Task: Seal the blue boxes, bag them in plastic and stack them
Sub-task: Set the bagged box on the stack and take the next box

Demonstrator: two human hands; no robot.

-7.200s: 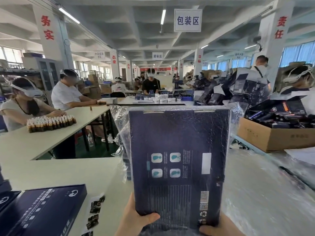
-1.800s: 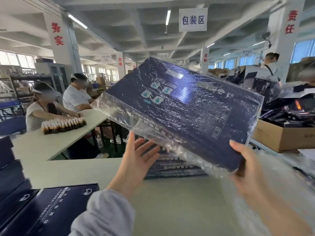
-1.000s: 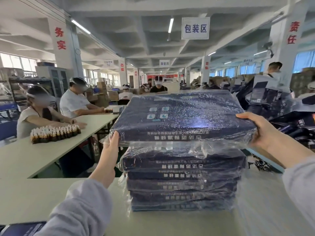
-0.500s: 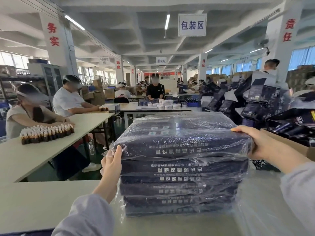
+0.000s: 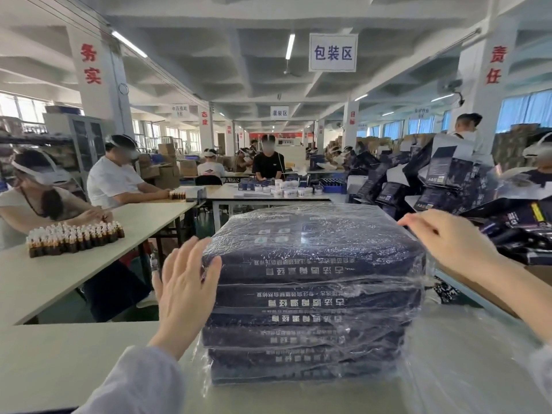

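Note:
A stack [image 5: 310, 321] of several dark blue boxes, each in clear plastic, stands on the pale table [image 5: 68, 366] in front of me. The top bagged box [image 5: 310, 243] lies flat on the pile. My left hand [image 5: 186, 286] is open with straight fingers at the stack's left side, fingertips against the upper boxes. My right hand [image 5: 451, 242] is open at the top box's right far corner, fingers spread over the plastic; I cannot tell if it touches.
Loose clear plastic [image 5: 466, 363] covers the table to the right of the stack. A cardboard carton [image 5: 490, 294] and a heap of dark boxes [image 5: 519, 234] sit at the right. Small brown bottles [image 5: 74, 237] stand on the left table, where people sit.
The bagged box went from upright in both hands to lying on top of the stack. Both hands have let go of it and opened at its sides.

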